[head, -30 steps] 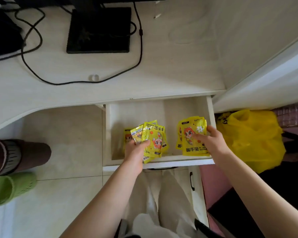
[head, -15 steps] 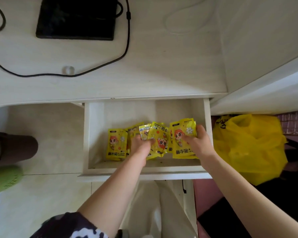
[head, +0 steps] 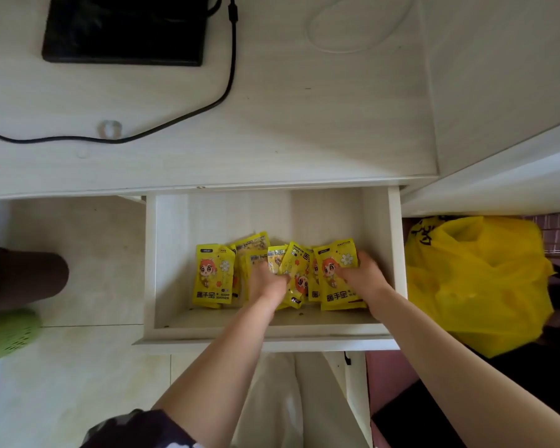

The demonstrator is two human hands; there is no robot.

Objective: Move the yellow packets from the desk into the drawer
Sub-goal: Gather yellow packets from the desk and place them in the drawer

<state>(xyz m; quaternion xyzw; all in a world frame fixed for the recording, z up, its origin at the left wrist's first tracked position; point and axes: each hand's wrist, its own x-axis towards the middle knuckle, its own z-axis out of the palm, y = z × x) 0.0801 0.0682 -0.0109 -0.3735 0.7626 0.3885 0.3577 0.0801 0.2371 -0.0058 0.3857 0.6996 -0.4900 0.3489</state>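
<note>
Fingers (head: 358, 258) of both hands curled on yellow packets (head: 304, 273) inside the open drawer (head: 396, 253), below the desk (head: 304, 124).

drawer (head: 396, 253) open | yellow packets (head: 212, 274) inside, overlapping | left hand (head: 267, 281) and right hand (head: 364, 278) on packets | desk (head: 304, 124) above

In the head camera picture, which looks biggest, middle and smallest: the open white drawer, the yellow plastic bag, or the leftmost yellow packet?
1. Open white drawer
2. Crumpled yellow plastic bag, partly hidden, so its true size is unsure
3. Leftmost yellow packet, clearly smallest
</note>
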